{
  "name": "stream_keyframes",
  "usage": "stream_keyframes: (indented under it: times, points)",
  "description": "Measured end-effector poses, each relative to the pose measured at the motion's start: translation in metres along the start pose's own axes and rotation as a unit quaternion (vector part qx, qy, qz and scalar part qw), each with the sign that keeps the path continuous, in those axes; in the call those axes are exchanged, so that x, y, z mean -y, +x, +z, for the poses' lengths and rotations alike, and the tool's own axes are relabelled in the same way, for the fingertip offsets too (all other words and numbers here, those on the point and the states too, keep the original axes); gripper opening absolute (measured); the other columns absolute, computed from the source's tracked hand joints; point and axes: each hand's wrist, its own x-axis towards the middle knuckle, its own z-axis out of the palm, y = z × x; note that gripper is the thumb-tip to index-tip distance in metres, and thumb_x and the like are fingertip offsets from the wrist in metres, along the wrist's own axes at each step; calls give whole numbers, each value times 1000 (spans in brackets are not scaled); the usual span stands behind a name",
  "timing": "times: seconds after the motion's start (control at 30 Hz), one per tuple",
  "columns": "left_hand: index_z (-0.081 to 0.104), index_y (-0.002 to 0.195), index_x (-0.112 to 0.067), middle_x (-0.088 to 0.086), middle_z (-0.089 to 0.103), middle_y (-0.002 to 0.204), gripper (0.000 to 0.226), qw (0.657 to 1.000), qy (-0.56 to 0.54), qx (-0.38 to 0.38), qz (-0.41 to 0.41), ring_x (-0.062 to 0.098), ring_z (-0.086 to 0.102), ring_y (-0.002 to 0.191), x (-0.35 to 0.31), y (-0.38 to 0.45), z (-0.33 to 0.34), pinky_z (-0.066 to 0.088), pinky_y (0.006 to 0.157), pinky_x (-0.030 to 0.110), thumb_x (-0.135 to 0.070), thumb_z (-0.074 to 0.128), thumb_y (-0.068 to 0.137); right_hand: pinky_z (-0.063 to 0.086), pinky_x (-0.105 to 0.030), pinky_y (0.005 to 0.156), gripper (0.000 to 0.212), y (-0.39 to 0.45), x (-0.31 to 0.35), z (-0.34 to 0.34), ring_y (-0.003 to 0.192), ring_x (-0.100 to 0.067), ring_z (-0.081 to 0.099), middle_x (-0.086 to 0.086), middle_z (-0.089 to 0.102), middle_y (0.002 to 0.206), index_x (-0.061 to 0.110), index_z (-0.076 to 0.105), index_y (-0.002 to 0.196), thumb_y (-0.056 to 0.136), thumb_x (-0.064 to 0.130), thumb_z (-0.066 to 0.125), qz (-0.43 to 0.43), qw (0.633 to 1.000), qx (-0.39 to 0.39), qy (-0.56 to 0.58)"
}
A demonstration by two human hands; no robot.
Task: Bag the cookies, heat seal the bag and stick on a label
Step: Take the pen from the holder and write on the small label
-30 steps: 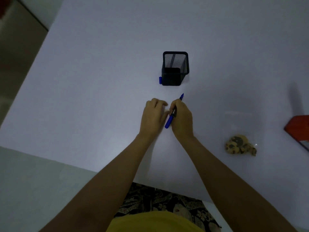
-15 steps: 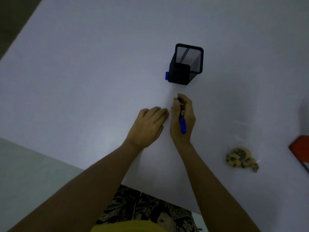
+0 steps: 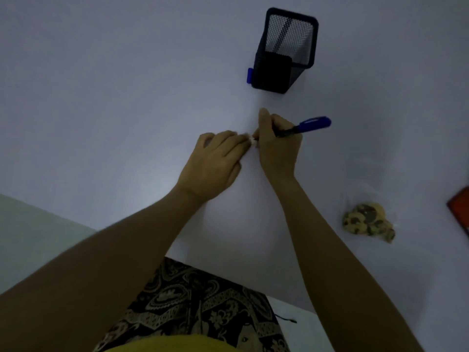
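Note:
My right hand (image 3: 278,146) grips a blue marker (image 3: 308,125), its blue end pointing right and its tip down by my fingers. My left hand (image 3: 215,161) rests on the white table (image 3: 127,97) with its fingertips against the right hand, pinching a small white piece, likely a label (image 3: 252,141), between them. A clear bag holding chocolate-chip cookies (image 3: 368,221) lies on the table to the right, apart from both hands.
A black mesh pen holder (image 3: 285,50) stands beyond my hands, a blue cap (image 3: 250,75) beside its left base. A red object (image 3: 460,209) shows at the right edge. The table's near edge runs just before my lap.
The marker has swung in my right hand, its blue end now pointing right instead of toward me. Both hands stay together at the small white piece. The camera view has shifted closer.

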Motion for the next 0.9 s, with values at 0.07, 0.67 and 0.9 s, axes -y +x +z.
stream_keyframes:
  times: [0.07, 0.67, 0.9]
  points:
    - [63, 123, -11, 4, 64, 127, 39, 1000, 1, 5, 0, 23, 59, 115, -1, 0, 0, 37, 89, 37, -13, 55, 85, 44, -22, 50, 45, 3, -3, -5, 46, -11, 48, -24, 53, 53, -12, 50, 58, 94, 14, 57, -10, 1000, 7, 4]
    - [64, 120, -12, 2, 64, 127, 35, 1000, -3, 21, -23, 23, 58, 116, -3, 1, -3, 40, 88, 38, -16, 53, 87, 29, -15, 43, 46, 4, -11, 1, 39, -4, 35, 13, 31, 45, 22, 31, 56, 92, 14, 58, -86, 991, -15, -100]
    - [63, 121, -13, 2, 64, 128, 37, 999, -7, 27, -26, 22, 58, 118, -3, 3, -4, 40, 88, 37, -17, 52, 87, 33, -31, 40, 43, 4, -12, 0, 41, -12, 35, 8, 33, 44, 20, 33, 55, 91, 15, 55, -95, 988, -33, -114]
